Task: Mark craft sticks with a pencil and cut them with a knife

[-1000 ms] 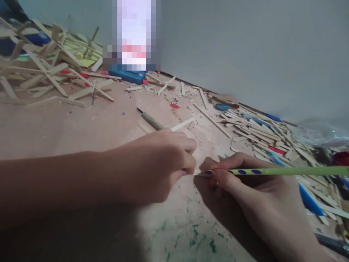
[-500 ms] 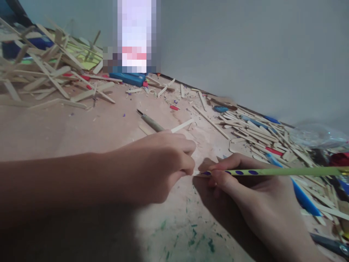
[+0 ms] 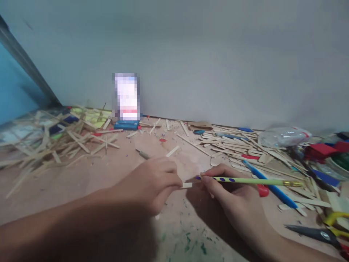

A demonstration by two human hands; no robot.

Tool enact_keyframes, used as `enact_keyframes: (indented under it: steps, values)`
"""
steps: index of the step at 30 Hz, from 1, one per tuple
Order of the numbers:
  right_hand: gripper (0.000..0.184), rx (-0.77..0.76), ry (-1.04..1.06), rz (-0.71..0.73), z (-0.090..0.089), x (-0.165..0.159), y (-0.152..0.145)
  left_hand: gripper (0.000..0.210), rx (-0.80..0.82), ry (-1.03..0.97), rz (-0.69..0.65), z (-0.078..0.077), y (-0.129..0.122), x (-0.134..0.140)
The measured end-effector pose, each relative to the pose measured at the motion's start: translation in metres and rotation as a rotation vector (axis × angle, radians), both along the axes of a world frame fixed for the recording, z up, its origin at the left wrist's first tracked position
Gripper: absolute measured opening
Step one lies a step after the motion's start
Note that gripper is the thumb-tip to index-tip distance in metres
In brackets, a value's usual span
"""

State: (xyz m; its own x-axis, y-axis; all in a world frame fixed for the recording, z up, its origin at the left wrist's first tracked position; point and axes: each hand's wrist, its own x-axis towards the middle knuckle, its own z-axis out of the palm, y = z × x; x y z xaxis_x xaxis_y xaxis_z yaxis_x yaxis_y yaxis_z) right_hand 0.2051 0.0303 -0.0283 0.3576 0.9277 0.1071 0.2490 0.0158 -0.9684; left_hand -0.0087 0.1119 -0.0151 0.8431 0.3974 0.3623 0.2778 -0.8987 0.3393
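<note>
My left hand (image 3: 155, 185) is closed on a short piece of wooden craft stick (image 3: 187, 185), whose pale end sticks out past the fingertips. In a writing grip, my right hand (image 3: 231, 198) holds a yellow-green pencil (image 3: 253, 181) with purple spots. The pencil lies nearly level, its dark point just above the stick's end; whether the two touch I cannot tell. Behind my left hand lies a grey craft knife (image 3: 142, 154), partly hidden by the knuckles. Another cut stick piece (image 3: 172, 151) rests beyond it.
Loose craft sticks (image 3: 231, 143) pile up at the right, with a blue pen-like thing (image 3: 272, 185) among them. Scissors (image 3: 313, 231) lie at lower right. Glued stick shapes (image 3: 79, 140) fill the left. A blurred lit screen (image 3: 127, 96) stands on a blue holder (image 3: 126, 125) by the wall.
The view has tilted up and levelled, showing more wall. My hands have drawn slightly apart, the pencil tip has backed off, and more of the stick end shows.
</note>
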Motion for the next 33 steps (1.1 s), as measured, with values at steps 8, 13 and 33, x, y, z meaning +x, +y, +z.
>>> enact_keyframes:
  steps: [8,13,33]
  values:
    - [0.032,0.036,0.135,0.077,-0.001,0.001,0.001,0.021,-0.001,-0.003,0.17,0.063,0.005,-0.005]
    - [0.027,0.014,0.099,0.152,0.002,0.002,-0.001,0.024,0.007,0.178,0.127,0.061,-0.001,-0.021]
    - [0.021,0.011,-0.125,0.39,-0.018,0.002,-0.003,0.03,-0.108,0.263,0.164,0.015,-0.048,-0.05]
